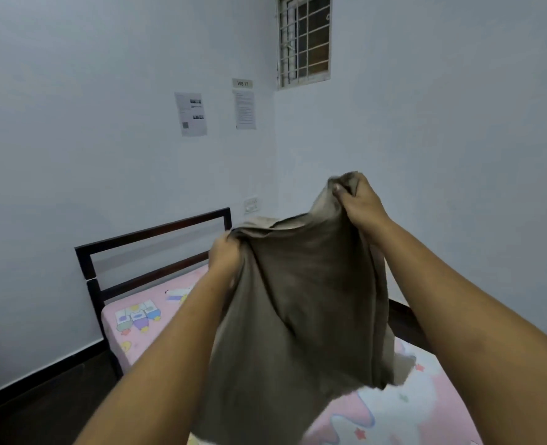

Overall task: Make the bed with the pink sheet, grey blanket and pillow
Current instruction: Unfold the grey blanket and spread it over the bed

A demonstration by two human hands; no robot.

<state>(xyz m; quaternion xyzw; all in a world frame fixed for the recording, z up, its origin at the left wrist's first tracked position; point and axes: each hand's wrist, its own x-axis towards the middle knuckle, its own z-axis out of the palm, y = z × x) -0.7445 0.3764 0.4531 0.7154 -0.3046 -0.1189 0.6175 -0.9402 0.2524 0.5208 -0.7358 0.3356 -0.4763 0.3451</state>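
Note:
The grey blanket (301, 303) hangs in the air in front of me, bunched and folded. My left hand (225, 256) grips its upper edge on the left. Higher up, my right hand (359, 200) grips the other end of that edge. Under the blanket lies the pink sheet (137, 319) with cartoon prints, spread over the mattress. The blanket's lower end hangs down to the sheet near me. No pillow is in view.
The dark bed frame's headboard (150, 234) stands against the pale wall at the far end. Papers (191, 114) are stuck on the wall, and a barred window (304, 40) is in the corner. Dark floor (41, 399) lies left of the bed.

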